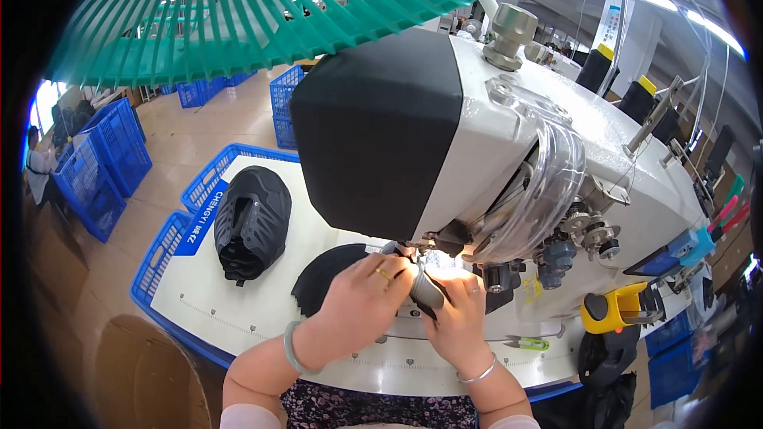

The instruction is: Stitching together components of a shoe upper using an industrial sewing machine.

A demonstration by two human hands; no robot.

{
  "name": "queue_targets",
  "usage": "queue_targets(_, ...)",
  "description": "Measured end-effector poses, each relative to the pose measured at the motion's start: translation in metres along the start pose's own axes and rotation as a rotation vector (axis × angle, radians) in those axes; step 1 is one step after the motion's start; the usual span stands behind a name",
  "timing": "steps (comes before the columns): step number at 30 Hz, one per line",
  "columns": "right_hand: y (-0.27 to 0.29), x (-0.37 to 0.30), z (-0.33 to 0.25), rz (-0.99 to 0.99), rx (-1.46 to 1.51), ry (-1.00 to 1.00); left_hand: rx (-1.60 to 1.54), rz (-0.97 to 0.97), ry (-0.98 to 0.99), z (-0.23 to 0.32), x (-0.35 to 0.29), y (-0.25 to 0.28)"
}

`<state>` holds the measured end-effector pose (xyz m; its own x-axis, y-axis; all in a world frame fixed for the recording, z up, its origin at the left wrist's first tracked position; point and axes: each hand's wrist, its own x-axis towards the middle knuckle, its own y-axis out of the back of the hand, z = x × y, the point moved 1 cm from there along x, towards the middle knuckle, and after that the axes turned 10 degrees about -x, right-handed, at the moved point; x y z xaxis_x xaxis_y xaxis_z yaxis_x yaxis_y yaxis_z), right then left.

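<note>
While both the left hand (362,290) and right hand (461,310) pinch a dark fabric piece (425,290), a blue label (200,218) marks the crate (163,250) beyond.

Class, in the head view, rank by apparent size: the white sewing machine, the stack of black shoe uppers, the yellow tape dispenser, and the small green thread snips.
1. White sewing machine, though nearest the camera
2. Stack of black shoe uppers
3. Yellow tape dispenser
4. Small green thread snips

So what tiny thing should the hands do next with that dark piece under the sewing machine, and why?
Probably nudge the dark piece a little farther under the needle area. Both the left hand and the right hand pinch it flat on the white table, right at the lit spot below the sewing machine, so it looks lined up for stitching.
</note>
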<state>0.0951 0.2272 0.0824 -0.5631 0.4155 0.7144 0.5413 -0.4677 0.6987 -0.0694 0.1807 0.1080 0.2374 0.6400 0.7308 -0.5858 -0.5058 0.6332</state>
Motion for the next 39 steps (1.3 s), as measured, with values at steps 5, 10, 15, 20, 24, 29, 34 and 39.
queue_targets(5, 0.002, 0.018, -0.005, 0.045, 0.093, -0.095, -0.237, 0.097, 0.169, -0.012, 0.004, 0.0)
queue_targets(10, 0.001, 0.015, 0.0, 0.025, 0.179, -0.098, -0.092, 0.23, 0.159, 0.004, 0.009, -0.016)
queue_targets(15, 0.009, 0.003, 0.002, -0.054, 0.099, 0.005, 0.011, 0.078, -0.059, -0.004, -0.006, -0.008)
queue_targets(20, 0.003, -0.01, 0.004, -0.029, 0.05, 0.03, 0.052, -0.014, -0.057, -0.001, -0.006, 0.0)
queue_targets(24, 0.005, -0.01, 0.004, -0.009, 0.056, 0.008, 0.031, -0.047, -0.061, -0.003, -0.001, 0.004)
queue_targets(29, 0.005, -0.006, 0.004, 0.015, 0.025, 0.003, -0.027, -0.074, -0.041, -0.009, -0.003, 0.003)
queue_targets(34, 0.003, -0.005, 0.003, 0.034, 0.042, -0.011, 0.011, -0.016, -0.083, -0.009, 0.002, 0.004)
queue_targets(39, 0.004, -0.006, 0.002, 0.045, 0.025, -0.018, 0.008, -0.036, -0.095, -0.007, 0.003, 0.005)
